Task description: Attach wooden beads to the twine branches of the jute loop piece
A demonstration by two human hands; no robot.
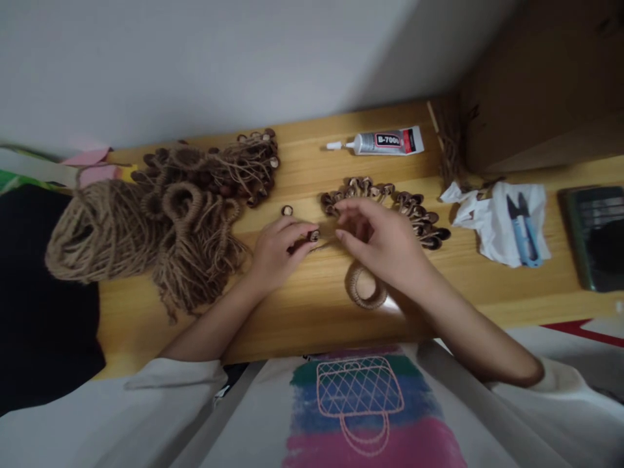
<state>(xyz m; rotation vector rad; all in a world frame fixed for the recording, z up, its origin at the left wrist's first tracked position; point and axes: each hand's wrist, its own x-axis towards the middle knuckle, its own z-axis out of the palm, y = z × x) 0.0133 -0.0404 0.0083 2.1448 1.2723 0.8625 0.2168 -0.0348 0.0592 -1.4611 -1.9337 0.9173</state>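
My left hand point(280, 250) is closed, pinching a small dark-brown cap point(314, 235) with a pale hollow, like an acorn cap. Just behind its fingers another such cap point(287, 210) lies on the table. My right hand point(377, 231) is at the near side of a cluster of small brown caps with pale stems point(363, 187). Its thumb and forefinger are apart, and I see nothing between them; the other fingers are curled and partly hidden. A thin strand lies near the left fingertips. Below the right palm sits a twine-wrapped ring point(365, 289).
Jute twine point(104, 231) and bundles of corded caps point(219, 162) are heaped at left. A glue tube point(385, 141) lies at the back. Blue thread snips point(526, 234) rest on white tissue point(494, 218) at right, near a dark case point(592, 237) and a cardboard box point(541, 91).
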